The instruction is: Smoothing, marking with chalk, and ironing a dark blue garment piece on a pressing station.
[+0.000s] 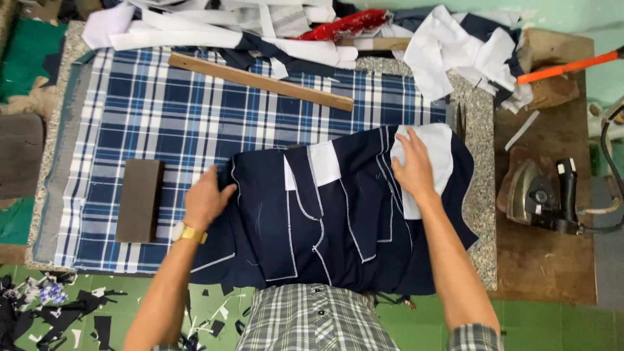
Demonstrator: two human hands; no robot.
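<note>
A dark navy garment piece (338,214) with white chalk lines and white lining patches lies on the blue-and-white plaid cloth (162,117) that covers the table. My left hand (207,198), with a gold watch on its wrist, rests at the garment's left edge, fingers curled onto the fabric. My right hand (413,168) lies flat on the white lining patch (435,156) at the garment's upper right, fingers spread. Neither hand lifts anything.
A dark rectangular block (140,200) sits left of my left hand. A long wooden ruler (260,81) lies diagonally behind. White and navy fabric pieces (455,52) pile at the back. An iron (539,195) rests at right, near an orange-handled tool (569,66). Scraps litter the green floor.
</note>
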